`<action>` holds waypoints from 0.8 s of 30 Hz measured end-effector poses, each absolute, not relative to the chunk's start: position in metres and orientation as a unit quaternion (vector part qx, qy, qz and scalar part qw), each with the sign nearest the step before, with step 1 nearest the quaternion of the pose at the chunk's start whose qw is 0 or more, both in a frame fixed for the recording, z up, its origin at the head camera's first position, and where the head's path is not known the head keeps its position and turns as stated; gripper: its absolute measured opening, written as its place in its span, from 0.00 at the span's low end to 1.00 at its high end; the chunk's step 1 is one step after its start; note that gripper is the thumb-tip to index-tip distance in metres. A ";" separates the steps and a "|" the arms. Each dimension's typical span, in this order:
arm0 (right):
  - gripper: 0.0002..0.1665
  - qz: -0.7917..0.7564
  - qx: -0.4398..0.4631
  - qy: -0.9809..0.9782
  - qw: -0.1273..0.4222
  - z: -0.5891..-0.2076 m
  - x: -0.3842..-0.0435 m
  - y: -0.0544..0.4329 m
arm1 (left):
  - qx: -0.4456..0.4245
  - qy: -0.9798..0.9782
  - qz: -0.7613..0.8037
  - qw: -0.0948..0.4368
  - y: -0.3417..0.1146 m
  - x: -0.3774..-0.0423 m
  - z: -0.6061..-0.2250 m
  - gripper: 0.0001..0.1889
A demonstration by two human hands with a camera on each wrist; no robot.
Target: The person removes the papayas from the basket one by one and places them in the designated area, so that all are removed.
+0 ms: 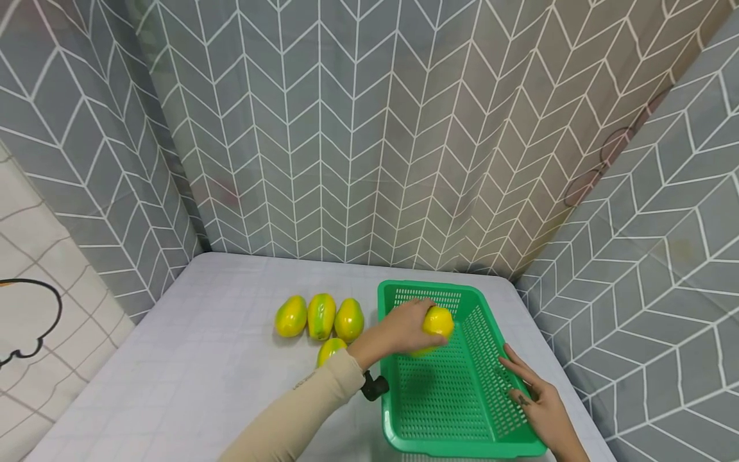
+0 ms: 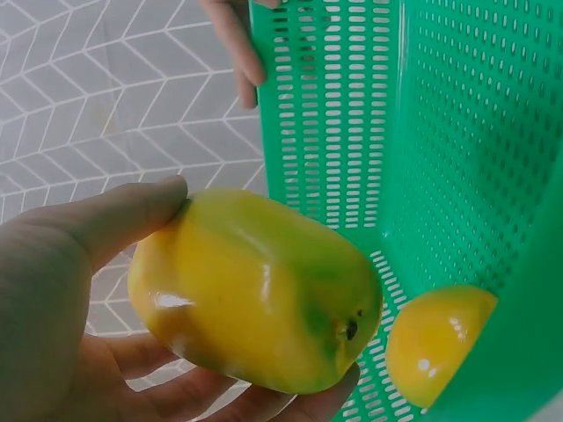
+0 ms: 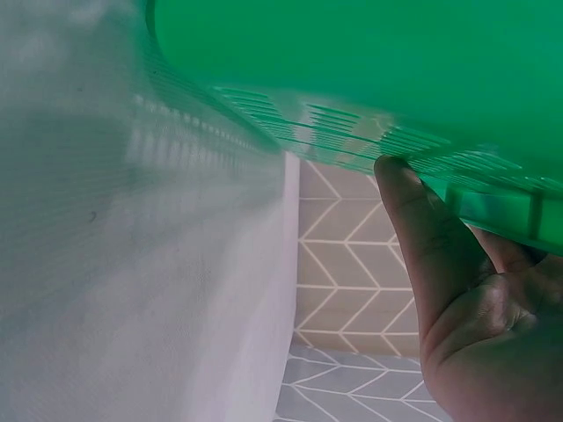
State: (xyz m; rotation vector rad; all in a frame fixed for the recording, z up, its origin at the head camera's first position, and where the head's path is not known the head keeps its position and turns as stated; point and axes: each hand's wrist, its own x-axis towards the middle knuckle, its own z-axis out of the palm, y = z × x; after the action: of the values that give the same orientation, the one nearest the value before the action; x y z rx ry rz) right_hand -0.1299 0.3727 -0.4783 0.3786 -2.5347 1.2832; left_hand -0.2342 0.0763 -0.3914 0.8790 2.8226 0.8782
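My left hand (image 1: 407, 327) holds a yellow-green papaya (image 1: 439, 322) over the green basket (image 1: 388, 410). In the left wrist view the thumb lies on one side of this papaya (image 2: 255, 290), with the fingers curled beneath it. A second papaya (image 2: 438, 345) lies inside the basket, mostly hidden by the hand in the head view. My right hand (image 1: 539, 404) grips the basket's right rim, its fingers reaching over the edge. Seen from the right wrist, a digit of that hand (image 3: 431, 237) presses against the slotted basket wall (image 3: 352, 132).
Left of the basket, three papayas (image 1: 321, 316) stand in a row on the white-covered table (image 1: 190, 372). Another papaya (image 1: 330, 351) sits closer, partly hidden by the left forearm. A patterned grey curtain (image 1: 346, 128) hangs behind and beside the table.
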 end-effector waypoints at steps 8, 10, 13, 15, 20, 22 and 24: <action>0.31 0.443 0.133 -0.875 0.139 -0.478 -0.129 0.373 | 0.260 0.906 0.333 0.027 0.059 -0.236 -0.385 0.41; 0.31 0.444 0.135 -0.875 0.141 -0.478 -0.129 0.374 | 0.255 0.903 0.344 0.032 0.053 -0.237 -0.385 0.41; 0.31 0.445 0.137 -0.873 0.143 -0.478 -0.129 0.374 | 0.246 0.904 0.348 0.035 0.044 -0.239 -0.384 0.41; 0.31 0.446 0.137 -0.873 0.144 -0.478 -0.130 0.375 | 0.242 0.902 0.355 0.036 0.038 -0.239 -0.383 0.41; 0.31 0.447 0.135 -0.873 0.141 -0.477 -0.131 0.374 | 0.223 0.900 0.372 0.039 0.025 -0.238 -0.382 0.42; 0.32 0.445 0.130 -0.875 0.138 -0.478 -0.131 0.374 | 0.217 0.899 0.379 0.038 0.020 -0.236 -0.383 0.42; 0.32 0.444 0.125 -0.877 0.135 -0.478 -0.130 0.374 | 0.212 0.897 0.387 0.038 0.016 -0.233 -0.384 0.42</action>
State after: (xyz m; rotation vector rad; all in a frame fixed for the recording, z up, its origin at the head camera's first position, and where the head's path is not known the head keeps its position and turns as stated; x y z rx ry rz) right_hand -0.1302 0.3736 -0.4780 0.3625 -2.5416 1.2856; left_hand -0.2335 0.0156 -0.3837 0.6504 2.7511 1.1858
